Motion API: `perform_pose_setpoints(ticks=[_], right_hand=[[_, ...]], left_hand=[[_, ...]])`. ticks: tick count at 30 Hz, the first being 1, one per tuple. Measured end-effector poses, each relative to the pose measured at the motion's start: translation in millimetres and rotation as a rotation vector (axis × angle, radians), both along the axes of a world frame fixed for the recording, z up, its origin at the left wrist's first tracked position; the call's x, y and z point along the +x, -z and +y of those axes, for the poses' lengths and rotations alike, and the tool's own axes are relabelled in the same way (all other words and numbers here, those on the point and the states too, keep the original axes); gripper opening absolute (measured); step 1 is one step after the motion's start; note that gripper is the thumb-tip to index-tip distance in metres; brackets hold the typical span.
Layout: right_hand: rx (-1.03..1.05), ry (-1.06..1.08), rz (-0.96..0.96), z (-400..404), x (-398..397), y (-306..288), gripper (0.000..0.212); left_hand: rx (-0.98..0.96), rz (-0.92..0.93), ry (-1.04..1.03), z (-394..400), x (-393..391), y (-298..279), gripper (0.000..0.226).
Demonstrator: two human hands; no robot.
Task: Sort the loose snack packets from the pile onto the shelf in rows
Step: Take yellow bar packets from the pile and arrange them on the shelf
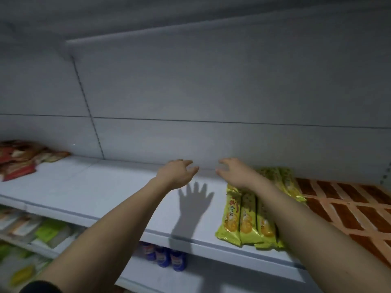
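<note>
over white shelf (118, 187), my left hand (176, 172) and right hand (234, 172) apart, fingers loose, holding nothing; green packets (246, 218) side by side, long axes front-to-back.

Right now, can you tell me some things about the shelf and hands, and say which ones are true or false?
1. Both hands hold nothing. True: the left hand and right hand are empty.
2. The green packets lie in a row on the shelf. True.
3. The red packets are at the shelf's right end. False: they are piled at the left end.
4. The blue bottles stand on the top shelf. False: they are on the shelf below.
</note>
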State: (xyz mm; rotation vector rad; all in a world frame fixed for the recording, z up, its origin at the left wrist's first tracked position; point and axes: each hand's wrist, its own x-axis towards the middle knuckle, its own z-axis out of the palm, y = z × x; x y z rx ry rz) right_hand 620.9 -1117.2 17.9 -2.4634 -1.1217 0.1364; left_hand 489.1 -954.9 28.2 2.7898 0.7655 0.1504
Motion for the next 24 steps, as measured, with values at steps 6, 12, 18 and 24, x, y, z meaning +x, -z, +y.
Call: perform_pose_setpoints(ticks=[6, 12, 18, 24], right_hand=[[-0.034, -0.190, -0.137, 110.5, -81.2, -59.8, 0.060], [0.030, -0.351, -0.158, 239.3, -185.5, -98.8, 0.059], [0.046, -0.457, -0.123, 373.6, -297.2, -93.8, 0.057], [0.036, -0.593, -0.133, 495.3, -393.3, -94.4, 0.045]], left_hand=[[0.006, -0.080, -0.250, 109.6, -112.2, -50.1, 0.063], [0.081, -0.090, -0.397, 218.9, -238.9, -83.3, 0.068], [0.107, -0.119, -0.462, 313.5, -362.9, -82.9, 0.059], [0.106, -0.111, -0.619, 402.0, -465.2, -73.5, 0.061]])
